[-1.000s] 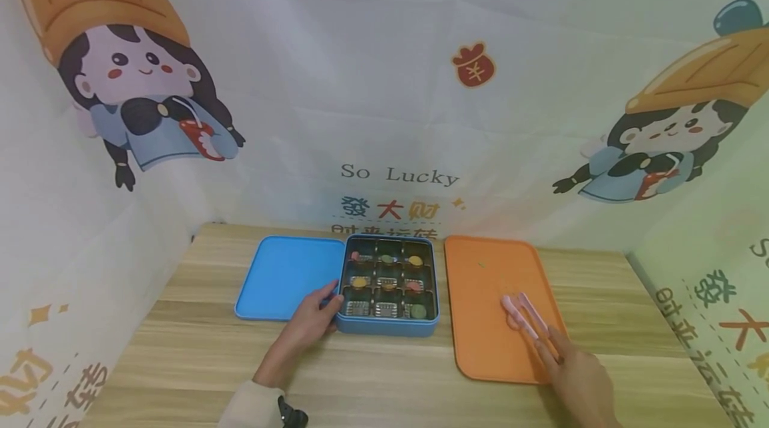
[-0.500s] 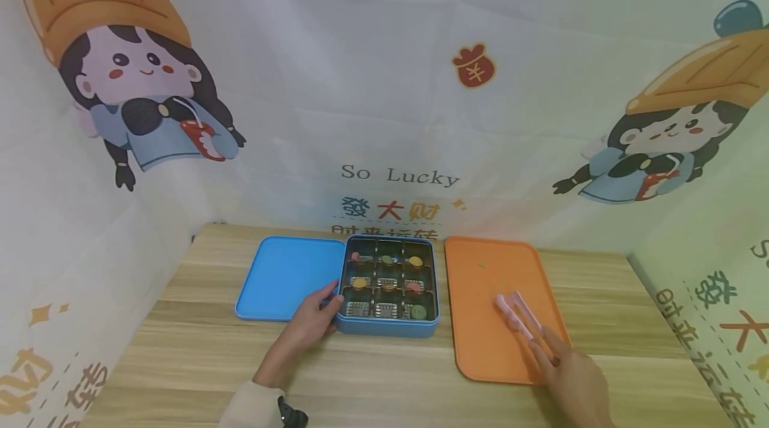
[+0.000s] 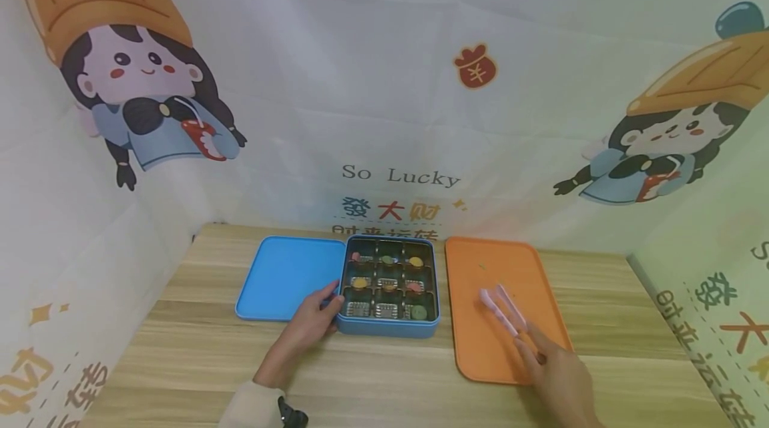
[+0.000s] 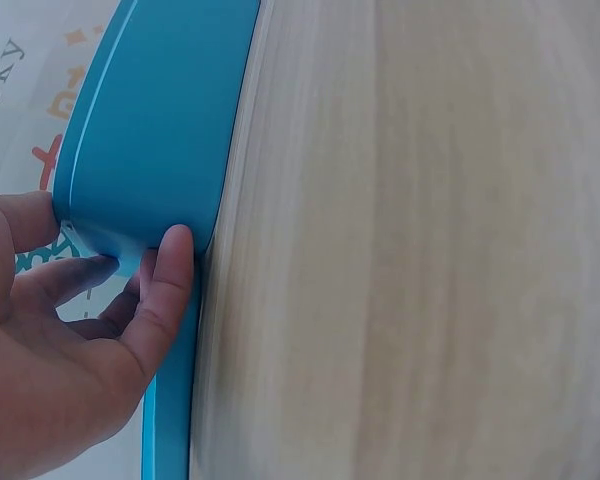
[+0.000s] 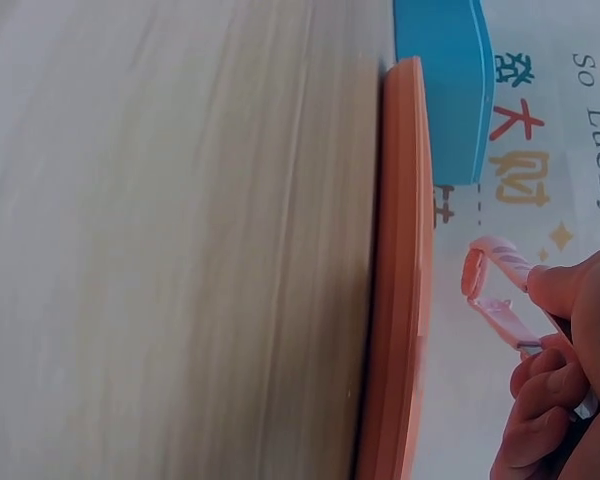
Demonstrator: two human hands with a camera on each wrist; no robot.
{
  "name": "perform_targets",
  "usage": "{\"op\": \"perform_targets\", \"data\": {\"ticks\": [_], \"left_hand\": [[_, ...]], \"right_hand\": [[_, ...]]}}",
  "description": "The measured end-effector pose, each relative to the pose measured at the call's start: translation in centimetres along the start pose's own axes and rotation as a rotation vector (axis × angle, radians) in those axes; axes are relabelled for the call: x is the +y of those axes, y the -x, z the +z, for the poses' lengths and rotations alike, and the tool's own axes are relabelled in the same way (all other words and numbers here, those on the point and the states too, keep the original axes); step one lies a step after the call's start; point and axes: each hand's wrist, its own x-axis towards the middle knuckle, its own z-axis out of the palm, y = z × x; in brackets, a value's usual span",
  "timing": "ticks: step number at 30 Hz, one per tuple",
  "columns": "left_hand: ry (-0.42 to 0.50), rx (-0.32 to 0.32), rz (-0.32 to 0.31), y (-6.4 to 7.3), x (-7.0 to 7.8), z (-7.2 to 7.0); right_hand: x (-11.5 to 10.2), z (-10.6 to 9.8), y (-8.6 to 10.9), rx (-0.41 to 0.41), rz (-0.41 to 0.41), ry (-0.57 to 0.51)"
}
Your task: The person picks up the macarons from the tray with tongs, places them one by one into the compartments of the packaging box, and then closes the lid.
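- Your right hand (image 3: pixel 557 372), cut off at the right wrist view's edge, pinches the pink tongs (image 3: pixel 499 314), hiding their handle end.
- Your left hand (image 3: pixel 312 316) grips the blue box (image 3: pixel 387 328) at its near left corner, some fingers hidden in the head view.
- The tongs reach beyond your right fingers, above the orange tray (image 3: pixel 488 353), long axis slanting, spread tips pointing far left.

2 hands (image 3: pixel 309 316) (image 3: pixel 560 374), 1 tongs (image 3: pixel 496 311), 1 box (image 3: pixel 387 328), 9 cmpts. (image 3: pixel 386 310), 1 orng. tray (image 3: pixel 507 262)
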Motion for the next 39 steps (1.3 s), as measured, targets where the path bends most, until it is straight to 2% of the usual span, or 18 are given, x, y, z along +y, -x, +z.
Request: {"op": "perform_targets", "data": {"ticks": [9, 12, 19, 25, 39], "left_hand": [[0.006, 0.002, 0.008, 0.0, 0.1, 0.0], [0.013, 0.004, 0.018, 0.0, 0.1, 0.0], [0.011, 0.007, 0.014, -0.1, 0.0, -0.1], [0.007, 0.003, 0.012, 0.1, -0.1, -0.1], [0.022, 0.006, 0.025, 0.0, -0.4, -0.1]], "right_hand": [[-0.9, 0.9, -0.3, 0.173, -0.18, -0.02], [-1.3, 1.1, -0.4, 0.207, -0.229, -0.021], [-2.5, 2.3, -0.2, 0.193, -0.226, -0.078], [-3.7, 3.4, 0.1, 0.21, -0.291, -0.107], [-6.2, 5.5, 0.7, 0.178, -0.401, -0.182]]}}
